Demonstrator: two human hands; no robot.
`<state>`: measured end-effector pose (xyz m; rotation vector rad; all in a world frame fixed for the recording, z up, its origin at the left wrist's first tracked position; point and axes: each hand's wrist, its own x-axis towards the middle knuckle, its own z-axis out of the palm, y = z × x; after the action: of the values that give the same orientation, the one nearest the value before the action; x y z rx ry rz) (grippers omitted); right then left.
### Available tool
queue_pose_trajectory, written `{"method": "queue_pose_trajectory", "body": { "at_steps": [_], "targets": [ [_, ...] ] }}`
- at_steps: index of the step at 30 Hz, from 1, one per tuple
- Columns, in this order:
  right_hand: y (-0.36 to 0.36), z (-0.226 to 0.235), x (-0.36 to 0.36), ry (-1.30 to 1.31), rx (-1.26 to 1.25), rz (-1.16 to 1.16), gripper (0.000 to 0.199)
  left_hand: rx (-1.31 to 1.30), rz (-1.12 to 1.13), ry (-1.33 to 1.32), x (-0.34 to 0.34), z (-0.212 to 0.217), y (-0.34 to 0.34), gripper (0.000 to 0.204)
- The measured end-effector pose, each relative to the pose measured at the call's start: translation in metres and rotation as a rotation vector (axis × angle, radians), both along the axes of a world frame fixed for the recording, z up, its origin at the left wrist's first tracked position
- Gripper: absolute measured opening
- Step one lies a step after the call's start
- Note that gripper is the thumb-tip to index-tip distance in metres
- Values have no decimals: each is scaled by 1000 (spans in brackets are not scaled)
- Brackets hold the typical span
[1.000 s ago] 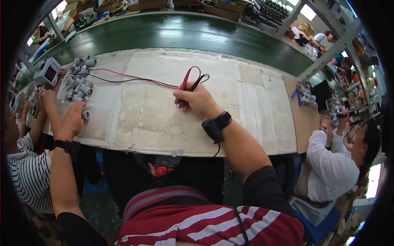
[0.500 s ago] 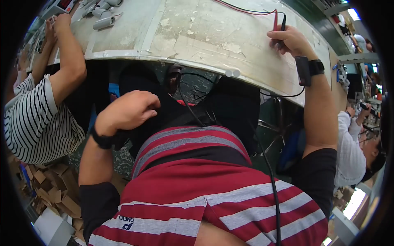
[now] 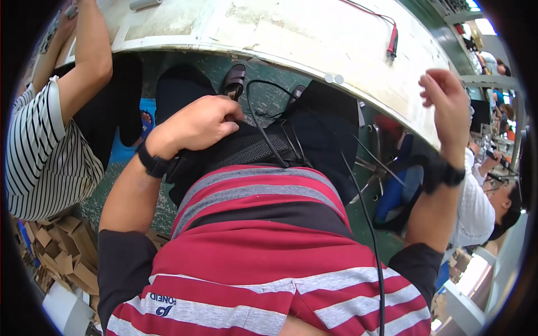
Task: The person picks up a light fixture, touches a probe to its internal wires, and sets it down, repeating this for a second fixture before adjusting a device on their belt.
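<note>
My left hand is over my lap with its fingers curled closed at the edge of a black mesh pouch. Whatever its fingertips hold, if anything, is hidden. My right hand is raised off the right end of the bench, empty, its fingers loosely bent and apart. A pair of test probes, one red and one black, lies on the bench top just beyond it, with red and black leads running off to the far left.
The worn white bench has two small white round pieces at its near edge. A grey tube lies far left. A co-worker in a striped shirt sits left. Black cables hang near my lap; a chair base stands right.
My right hand has let go of the test probes and drawn back toward me and to the right. My left hand has moved rightward onto the black pouch. The view has shifted.
</note>
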<state>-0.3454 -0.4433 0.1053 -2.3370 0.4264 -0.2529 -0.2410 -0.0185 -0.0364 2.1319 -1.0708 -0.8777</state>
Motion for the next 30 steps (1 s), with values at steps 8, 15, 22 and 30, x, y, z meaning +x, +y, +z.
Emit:
{"method": "queue_pose_trajectory", "body": {
  "at_steps": [8, 15, 22, 30],
  "targets": [
    [130, -12, -48, 337, 233, 437, 15, -103, 174, 262, -35, 23, 6, 31],
    [155, -114, -24, 784, 327, 300, 42, 100, 241, 305, -43, -10, 7, 37],
    [148, -125, -35, 765, 641, 476, 49, -99, 221, 53, -69, -13, 16, 20],
    [142, -103, -47, 722, 977, 517, 67, -472, 153, -360, -96, 32, 19, 17]
  ]
}}
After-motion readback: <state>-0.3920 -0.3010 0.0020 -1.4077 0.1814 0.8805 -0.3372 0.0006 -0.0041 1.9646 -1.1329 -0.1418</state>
